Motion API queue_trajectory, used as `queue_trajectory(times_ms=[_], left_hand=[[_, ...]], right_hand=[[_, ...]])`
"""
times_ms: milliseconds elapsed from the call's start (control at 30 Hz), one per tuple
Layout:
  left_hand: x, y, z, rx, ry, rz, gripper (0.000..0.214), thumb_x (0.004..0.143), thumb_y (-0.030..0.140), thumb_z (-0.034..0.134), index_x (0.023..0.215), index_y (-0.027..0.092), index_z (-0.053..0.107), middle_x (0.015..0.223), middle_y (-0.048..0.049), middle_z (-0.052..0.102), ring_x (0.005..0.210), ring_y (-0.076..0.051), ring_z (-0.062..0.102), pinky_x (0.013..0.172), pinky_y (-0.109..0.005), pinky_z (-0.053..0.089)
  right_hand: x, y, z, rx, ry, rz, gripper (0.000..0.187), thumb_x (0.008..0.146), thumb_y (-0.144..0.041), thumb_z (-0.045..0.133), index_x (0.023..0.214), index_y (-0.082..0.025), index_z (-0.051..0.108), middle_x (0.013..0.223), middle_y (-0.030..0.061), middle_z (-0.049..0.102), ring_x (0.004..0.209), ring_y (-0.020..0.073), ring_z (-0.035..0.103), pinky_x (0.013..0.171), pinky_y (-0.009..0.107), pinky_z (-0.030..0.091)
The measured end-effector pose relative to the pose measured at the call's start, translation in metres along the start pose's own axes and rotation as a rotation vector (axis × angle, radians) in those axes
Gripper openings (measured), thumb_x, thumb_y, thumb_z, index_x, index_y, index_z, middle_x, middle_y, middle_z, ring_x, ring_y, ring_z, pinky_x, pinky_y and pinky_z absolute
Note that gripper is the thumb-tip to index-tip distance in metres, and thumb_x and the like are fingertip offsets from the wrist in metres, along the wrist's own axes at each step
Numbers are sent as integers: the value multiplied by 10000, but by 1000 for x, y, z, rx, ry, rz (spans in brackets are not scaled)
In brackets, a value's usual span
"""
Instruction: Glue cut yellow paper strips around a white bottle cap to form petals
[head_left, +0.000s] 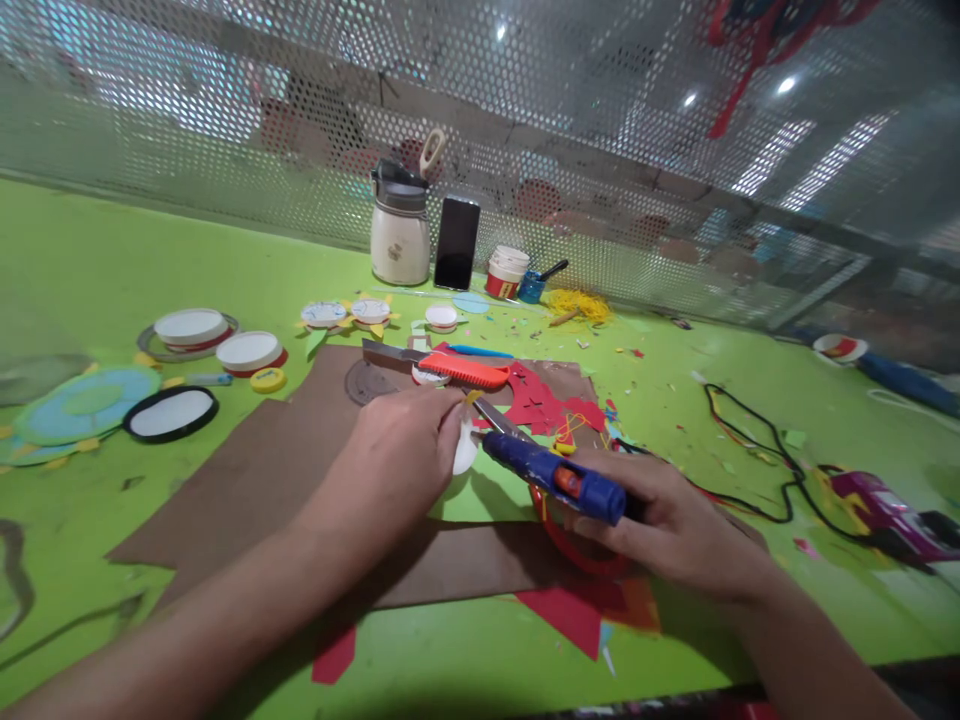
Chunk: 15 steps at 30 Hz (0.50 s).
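Observation:
My right hand (675,525) is closed around a blue glue gun (559,478) with an orange trigger; its nozzle points left towards a small white round lid (464,447). My left hand (401,455) pinches that lid by its edge and holds it tilted over a green paper piece (480,495). Both hands work above a brown cardboard sheet (285,470) on the green table (97,250). Just beyond the hands lie an orange-handled cutter (465,371) and red paper scraps (547,405).
White lids (191,327), a black-rimmed lid (171,412) and a blue paper disc (86,400) lie at left. A white jar (400,235), a phone (457,243) and small pots (507,272) stand by the perforated metal screen. A black cable (750,450) and a pink glue gun (889,515) lie at right.

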<state>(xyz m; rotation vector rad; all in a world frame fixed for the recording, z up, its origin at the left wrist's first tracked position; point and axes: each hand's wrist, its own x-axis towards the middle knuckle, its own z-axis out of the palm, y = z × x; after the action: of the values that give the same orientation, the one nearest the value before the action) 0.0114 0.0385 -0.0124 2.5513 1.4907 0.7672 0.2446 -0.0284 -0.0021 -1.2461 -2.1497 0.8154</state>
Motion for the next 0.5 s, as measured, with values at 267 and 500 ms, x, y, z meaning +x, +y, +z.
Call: queue_trajectory(times_ms=[267,500], left_hand=[[3,-2,-3,-92,-47,-41,277,851,252,438,738,221,689,657,-14,706,555,-166,586,530,-259,374],[3,-1,-4,-99,-42,-37,284,853,248,434,739,226,693,675,-24,713,564,-174,592,544,-265,379]], right_hand=[[-3,4,-6,-31,-33,-48,127,878,-303,587,918,-195,641,855,56,655,763,181,584,646,271,453],[-7,7,-8,-54,-27,-75,142,853,-283,617,977,-228,656,879,47,692,764,193,628,639,268,464]])
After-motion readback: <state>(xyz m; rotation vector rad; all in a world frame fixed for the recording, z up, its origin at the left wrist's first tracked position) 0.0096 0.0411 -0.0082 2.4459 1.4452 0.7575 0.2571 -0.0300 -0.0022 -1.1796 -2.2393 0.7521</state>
